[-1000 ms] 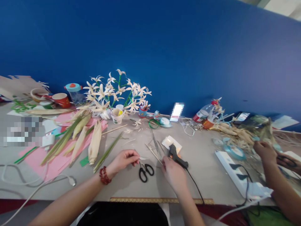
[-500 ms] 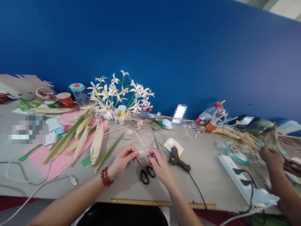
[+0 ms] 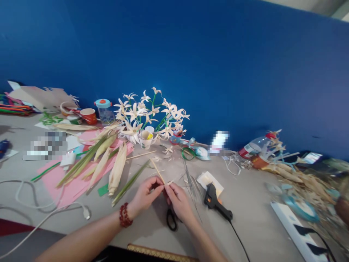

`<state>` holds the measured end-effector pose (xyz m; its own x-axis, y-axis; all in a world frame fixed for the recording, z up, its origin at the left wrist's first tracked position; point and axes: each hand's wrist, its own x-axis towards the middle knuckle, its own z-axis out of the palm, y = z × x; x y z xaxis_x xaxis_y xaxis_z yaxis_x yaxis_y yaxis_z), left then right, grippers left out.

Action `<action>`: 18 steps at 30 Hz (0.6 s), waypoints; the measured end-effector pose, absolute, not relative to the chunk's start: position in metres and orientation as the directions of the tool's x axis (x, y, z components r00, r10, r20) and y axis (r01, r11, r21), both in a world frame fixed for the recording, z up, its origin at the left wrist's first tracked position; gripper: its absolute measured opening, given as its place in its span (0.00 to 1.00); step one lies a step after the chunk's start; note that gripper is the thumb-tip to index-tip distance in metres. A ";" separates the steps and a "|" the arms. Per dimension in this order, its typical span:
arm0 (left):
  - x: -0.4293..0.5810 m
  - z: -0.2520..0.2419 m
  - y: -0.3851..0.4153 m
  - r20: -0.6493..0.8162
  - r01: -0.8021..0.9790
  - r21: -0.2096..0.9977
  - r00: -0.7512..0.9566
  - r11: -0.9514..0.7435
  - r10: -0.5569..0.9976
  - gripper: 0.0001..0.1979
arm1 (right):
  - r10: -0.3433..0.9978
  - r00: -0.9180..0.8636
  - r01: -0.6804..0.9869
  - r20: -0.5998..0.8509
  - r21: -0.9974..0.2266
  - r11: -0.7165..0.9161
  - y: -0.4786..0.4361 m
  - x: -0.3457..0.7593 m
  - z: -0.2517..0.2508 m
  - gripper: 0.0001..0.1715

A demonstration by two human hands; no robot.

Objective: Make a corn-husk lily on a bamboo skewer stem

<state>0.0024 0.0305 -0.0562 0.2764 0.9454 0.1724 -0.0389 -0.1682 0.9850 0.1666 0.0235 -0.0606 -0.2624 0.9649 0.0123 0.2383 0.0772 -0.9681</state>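
Note:
My left hand (image 3: 147, 193) and my right hand (image 3: 177, 198) meet over the grey table (image 3: 245, 203), fingertips pinched together. Between them they hold a thin wooden stick (image 3: 157, 171) that slants up to the left, and a small pale husk petal (image 3: 171, 181) sticks out at the pinch. A red bead bracelet (image 3: 124, 215) is on my left wrist. Black scissors (image 3: 172, 219) lie just under my hands. A black glue gun (image 3: 215, 200) lies to the right of my right hand, its cord running off toward me.
Corn husks (image 3: 116, 169) and green stalks lie on pink paper (image 3: 65, 182) at left. A husk-flower bouquet (image 3: 148, 114) stands in a cup at the back. A white power strip (image 3: 300, 229) and blue tape lie at right. White cables (image 3: 40, 207) trail front left.
My right hand left the glue gun, picked up the wooden stick and brought it to my left hand's petal. The view has shifted right; the other person's hands have nearly left it.

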 end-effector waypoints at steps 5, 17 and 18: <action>0.001 -0.055 0.028 0.192 0.023 0.978 0.285 -0.207 0.939 0.09 | 0.946 -0.286 0.015 -0.151 -0.988 -0.153 0.019 0.165 -0.054 0.26; -0.002 -0.047 0.032 0.326 -0.196 0.943 0.368 -0.270 0.871 0.06 | 0.641 -0.738 -0.444 -0.210 -0.565 -0.695 0.013 0.176 -0.036 0.19; -0.001 -0.047 0.032 0.308 -0.223 0.945 0.368 -0.239 0.877 0.06 | 0.634 -0.756 -0.461 -0.160 -0.557 -0.691 0.014 0.179 -0.036 0.19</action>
<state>-0.0010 0.0320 -0.0469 0.3680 0.8772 0.3082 -0.2227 -0.2387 0.9452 0.1790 0.0135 -0.0355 -0.7564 0.6342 -0.1603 -0.4610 -0.6906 -0.5574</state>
